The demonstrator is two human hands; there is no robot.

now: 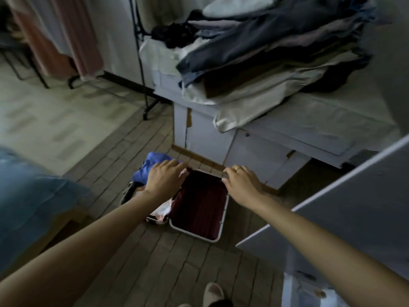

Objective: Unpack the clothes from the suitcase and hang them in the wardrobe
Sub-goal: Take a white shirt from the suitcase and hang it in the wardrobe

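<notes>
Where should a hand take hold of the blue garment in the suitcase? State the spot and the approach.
Pinch the blue garment at its bunched top, coming straight down from above. It is heaped at the far end of the left half of the open suitcase on the floor, so its top is exposed. The left hand is already over it.

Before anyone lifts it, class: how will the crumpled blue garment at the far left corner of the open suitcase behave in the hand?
The crumpled blue garment will probably be floppy: it lies bunched in soft folds. It looks light, thin cloth. It may snag or drag, since it spills over the open suitcase rim beside the left hand.
</notes>
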